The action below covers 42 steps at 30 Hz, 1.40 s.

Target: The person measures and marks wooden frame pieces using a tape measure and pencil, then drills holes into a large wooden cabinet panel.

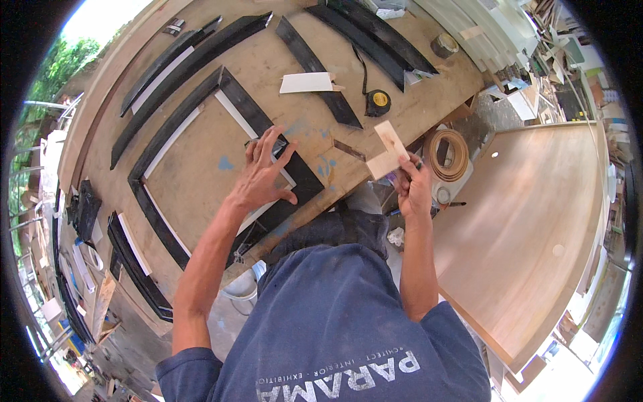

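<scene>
My right hand (414, 184) grips an L-shaped piece of pale wood (385, 153), held up off the table's near edge. My left hand (262, 171) is spread with fingers apart over the near right corner of a black frame (248, 102). White strips (175, 142) line the frame's inner edges. A small shiny dark thing shows by the left fingertips; its kind is unclear. Beyond the hands, a loose black strip (301, 53) lies with a white piece (306, 83) across it, and a black and yellow tape measure (378, 102) rests to its right.
More black lengths (375, 40) lie along the far side of the wooden table (187, 167). A tape roll (444, 45) stands near its far right. Beside the table are a coil of brown edging strip (447, 155) and a large pale wood panel (529, 221). Scraps clutter the left floor.
</scene>
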Tool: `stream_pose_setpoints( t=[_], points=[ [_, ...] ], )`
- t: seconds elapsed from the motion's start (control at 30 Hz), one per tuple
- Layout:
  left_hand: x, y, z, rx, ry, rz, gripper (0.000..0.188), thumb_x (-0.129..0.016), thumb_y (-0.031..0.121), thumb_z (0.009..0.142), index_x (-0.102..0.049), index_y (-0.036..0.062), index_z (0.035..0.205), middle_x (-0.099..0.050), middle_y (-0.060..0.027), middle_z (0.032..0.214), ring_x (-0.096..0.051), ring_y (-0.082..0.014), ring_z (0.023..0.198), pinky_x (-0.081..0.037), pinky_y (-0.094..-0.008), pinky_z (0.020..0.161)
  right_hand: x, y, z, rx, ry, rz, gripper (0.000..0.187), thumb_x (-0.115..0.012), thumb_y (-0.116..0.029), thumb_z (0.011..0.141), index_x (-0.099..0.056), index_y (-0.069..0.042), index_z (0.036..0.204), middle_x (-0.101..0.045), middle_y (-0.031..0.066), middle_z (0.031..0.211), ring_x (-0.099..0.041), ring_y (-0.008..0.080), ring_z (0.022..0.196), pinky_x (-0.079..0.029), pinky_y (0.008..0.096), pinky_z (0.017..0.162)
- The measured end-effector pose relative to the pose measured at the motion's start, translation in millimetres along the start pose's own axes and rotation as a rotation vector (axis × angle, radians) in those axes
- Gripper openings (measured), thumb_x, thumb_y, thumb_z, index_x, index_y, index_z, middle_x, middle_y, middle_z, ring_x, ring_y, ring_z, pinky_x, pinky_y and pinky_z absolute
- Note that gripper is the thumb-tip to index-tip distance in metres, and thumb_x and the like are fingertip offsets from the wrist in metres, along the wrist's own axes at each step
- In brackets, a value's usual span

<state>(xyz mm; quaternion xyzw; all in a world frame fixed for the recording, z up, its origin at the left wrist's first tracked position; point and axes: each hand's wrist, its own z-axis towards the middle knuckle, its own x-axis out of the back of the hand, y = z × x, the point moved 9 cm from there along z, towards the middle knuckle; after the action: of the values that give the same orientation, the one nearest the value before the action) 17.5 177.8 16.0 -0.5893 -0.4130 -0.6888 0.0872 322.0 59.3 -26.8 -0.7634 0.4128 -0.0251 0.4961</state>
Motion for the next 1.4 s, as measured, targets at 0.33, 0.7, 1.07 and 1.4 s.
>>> stream_pose_setpoints(
  t=[0.33, 0.7, 1.07, 1.4],
  points=[
    [18, 28, -7, 0.023, 0.006, 0.042, 0.106, -0.096, 0.036, 0.055, -0.054, 0.0144, 0.15, -0.029, -0.0164, 0.165, -0.026, -0.0357, 0.154, -0.019, -0.0533, 0.123, -7, 8, -14, -0.017, 0.08, -0.011, 0.012, -0.071, -0.011, 0.096, -0.062, -0.008, 0.103, -0.049, -0.0078, 0.068, -0.038, 0.0022, 0.049, -0.027, 0.0206, 0.041],
    [11, 37, -99, 0.483, 0.413, -0.066, 0.072, -0.092, 0.037, 0.067, -0.069, 0.0076, 0.128, -0.06, -0.0108, 0.136, -0.054, -0.0317, 0.128, -0.031, -0.0494, 0.113, -58, -13, 63, 0.229, -0.244, -0.697, 0.025, -0.074, -0.014, 0.094, -0.069, 0.001, 0.112, -0.066, 0.0, 0.083, -0.064, 0.0146, 0.076, -0.051, 0.0281, 0.074],
    [-22, 63, -99, 0.761, 0.464, -0.05, 0.061, -0.089, 0.027, 0.068, -0.071, 0.01, 0.125, -0.062, -0.0107, 0.129, -0.054, -0.0309, 0.126, -0.031, -0.0498, 0.11, -172, 12, 5, 0.599, -1.044, -1.302, 0.038, -0.08, -0.017, 0.081, -0.069, -0.003, 0.114, -0.069, 0.0197, 0.108, -0.068, 0.0379, 0.102, -0.055, 0.0428, 0.088],
    [-32, 63, -92, 0.801, 0.535, 0.014, 0.056, -0.084, 0.012, 0.068, -0.074, 0.012, 0.123, -0.065, -0.0086, 0.121, -0.057, -0.0295, 0.12, -0.034, -0.0489, 0.107, -168, 75, -13, 0.547, -1.377, -1.358, 0.039, -0.083, -0.019, 0.079, -0.065, -0.002, 0.11, -0.069, 0.0182, 0.101, -0.07, 0.0388, 0.09, -0.056, 0.0477, 0.077]
  ],
)
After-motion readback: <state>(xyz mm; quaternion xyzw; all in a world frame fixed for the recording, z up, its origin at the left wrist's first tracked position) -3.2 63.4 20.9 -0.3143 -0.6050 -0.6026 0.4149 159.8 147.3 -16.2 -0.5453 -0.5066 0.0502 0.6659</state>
